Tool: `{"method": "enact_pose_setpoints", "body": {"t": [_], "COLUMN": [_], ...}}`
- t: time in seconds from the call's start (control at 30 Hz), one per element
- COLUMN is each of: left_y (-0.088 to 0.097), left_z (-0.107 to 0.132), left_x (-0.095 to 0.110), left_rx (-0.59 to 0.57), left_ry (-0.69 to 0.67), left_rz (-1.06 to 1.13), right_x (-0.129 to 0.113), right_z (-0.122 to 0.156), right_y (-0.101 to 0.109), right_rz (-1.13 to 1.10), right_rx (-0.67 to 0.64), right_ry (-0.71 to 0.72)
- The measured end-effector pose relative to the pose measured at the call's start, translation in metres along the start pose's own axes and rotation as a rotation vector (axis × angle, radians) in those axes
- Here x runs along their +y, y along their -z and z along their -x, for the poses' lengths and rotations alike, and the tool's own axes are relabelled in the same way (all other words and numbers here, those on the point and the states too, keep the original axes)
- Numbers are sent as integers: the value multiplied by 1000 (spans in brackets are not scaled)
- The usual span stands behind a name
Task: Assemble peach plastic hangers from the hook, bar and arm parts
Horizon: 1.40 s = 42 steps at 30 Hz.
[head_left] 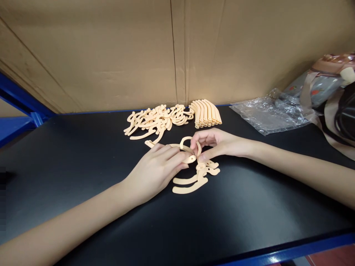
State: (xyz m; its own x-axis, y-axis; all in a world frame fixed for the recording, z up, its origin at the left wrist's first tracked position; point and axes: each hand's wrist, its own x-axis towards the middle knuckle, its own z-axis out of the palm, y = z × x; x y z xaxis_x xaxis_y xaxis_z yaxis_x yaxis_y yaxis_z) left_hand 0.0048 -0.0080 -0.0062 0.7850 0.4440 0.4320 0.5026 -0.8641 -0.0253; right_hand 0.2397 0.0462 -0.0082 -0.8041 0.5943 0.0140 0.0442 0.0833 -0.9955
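My left hand (156, 168) and my right hand (215, 144) meet over the middle of the black tabletop (83, 166). Both pinch one cream-coloured curved plastic piece (186, 145), a thin hook-like strip with a loop. My left fingers press its left end, and my right thumb and fingers grip its right end. Just below them lies a small stack of the same curved pieces (194, 179) on the table.
A loose tangle of more cream curved pieces (155, 120) lies further back. A neat row of cream curved tubes (206, 112) sits beside it. Crumpled clear plastic bags (270, 112) and a patterned bag (332, 99) lie at right. A cardboard wall (177, 51) stands behind.
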Motion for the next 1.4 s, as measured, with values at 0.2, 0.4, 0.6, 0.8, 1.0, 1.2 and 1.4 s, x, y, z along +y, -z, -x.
{"method": "enact_pose_setpoints", "body": {"t": [0.2, 0.4, 0.6, 0.8, 1.0, 1.2, 1.4], "left_y": [-1, 0, 0, 0, 0, 0, 0], "left_z": [1, 0, 0, 0, 0, 1, 1], "left_x": [-1, 0, -1, -1, 0, 3, 4], "left_rx": [-25, -32, -15, -22, -12, -3, 7], "left_ry": [-13, -30, -45, -27, -43, -46, -34], "left_rz": [14, 48, 10, -29, -109, -243, -259], "right_x": [4, 6, 1, 3, 5, 7, 9], "right_z": [0, -2, -1, 0, -1, -3, -5], "right_y": [4, 4, -1, -2, -3, -5, -5], "right_rz": [-116, -125, -61, -36, 14, 35, 34], "right_rx": [20, 32, 62, 109, 137, 175, 207], "right_ry": [47, 59, 15, 18, 29, 41, 62]}}
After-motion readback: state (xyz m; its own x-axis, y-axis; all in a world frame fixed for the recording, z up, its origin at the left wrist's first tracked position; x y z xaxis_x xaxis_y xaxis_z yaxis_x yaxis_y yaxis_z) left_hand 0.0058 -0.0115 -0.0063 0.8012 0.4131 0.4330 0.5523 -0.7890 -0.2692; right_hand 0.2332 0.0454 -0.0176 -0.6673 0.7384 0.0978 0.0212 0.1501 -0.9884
